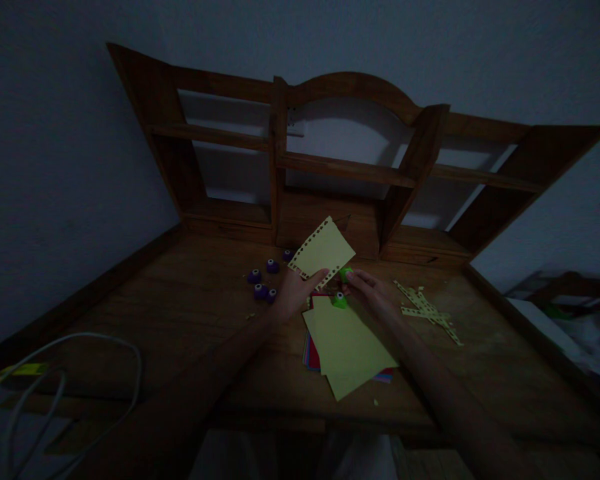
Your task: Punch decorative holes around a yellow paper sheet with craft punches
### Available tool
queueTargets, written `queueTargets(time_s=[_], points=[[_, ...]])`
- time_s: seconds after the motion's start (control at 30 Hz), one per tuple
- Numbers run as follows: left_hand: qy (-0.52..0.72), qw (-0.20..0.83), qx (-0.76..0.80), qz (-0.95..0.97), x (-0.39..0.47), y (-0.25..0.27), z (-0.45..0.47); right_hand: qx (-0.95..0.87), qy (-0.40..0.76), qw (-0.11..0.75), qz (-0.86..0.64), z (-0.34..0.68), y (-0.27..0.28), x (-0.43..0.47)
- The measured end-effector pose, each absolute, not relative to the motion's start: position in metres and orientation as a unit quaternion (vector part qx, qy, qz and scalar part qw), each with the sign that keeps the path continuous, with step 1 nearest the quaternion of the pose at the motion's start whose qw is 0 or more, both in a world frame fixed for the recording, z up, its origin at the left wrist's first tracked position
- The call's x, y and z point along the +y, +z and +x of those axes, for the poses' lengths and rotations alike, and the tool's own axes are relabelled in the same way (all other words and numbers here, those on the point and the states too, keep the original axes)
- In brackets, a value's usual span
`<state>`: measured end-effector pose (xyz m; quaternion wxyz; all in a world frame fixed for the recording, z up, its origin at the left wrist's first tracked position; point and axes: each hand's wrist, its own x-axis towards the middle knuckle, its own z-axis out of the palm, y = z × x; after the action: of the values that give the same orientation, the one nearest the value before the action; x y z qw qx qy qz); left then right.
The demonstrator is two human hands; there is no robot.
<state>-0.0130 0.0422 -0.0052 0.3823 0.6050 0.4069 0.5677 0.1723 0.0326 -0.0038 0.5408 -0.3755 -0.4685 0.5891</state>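
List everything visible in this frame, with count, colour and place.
Desk: one, brown, centre
Shelf: one, brown, desk's back
Wall: grey, behind
Socket: one, white, behind shelf
Cable: one, white, front left
Unclear item: one, yellow, far left
Purple punches: five, dark purple, left of centre
Green punches: two, bright green, one held, one by the yellow sheets
Yellow sheets: at least two, front centre
Coloured paper: several, red and blue, beneath
Strips: several, yellow, right
Punched sheet: one, yellow, held
Hands: two; left on punched sheet, right on punch
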Motion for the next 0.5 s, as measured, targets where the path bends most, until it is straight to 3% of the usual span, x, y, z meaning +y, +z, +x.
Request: queueTargets(time_s=[0.5], points=[[0.52,0.411,0.395,0.636,0.0436,-0.01,-0.0114,-0.517,0.572,0.515,-0.373,0.1733,-0.0022,0.0321]])
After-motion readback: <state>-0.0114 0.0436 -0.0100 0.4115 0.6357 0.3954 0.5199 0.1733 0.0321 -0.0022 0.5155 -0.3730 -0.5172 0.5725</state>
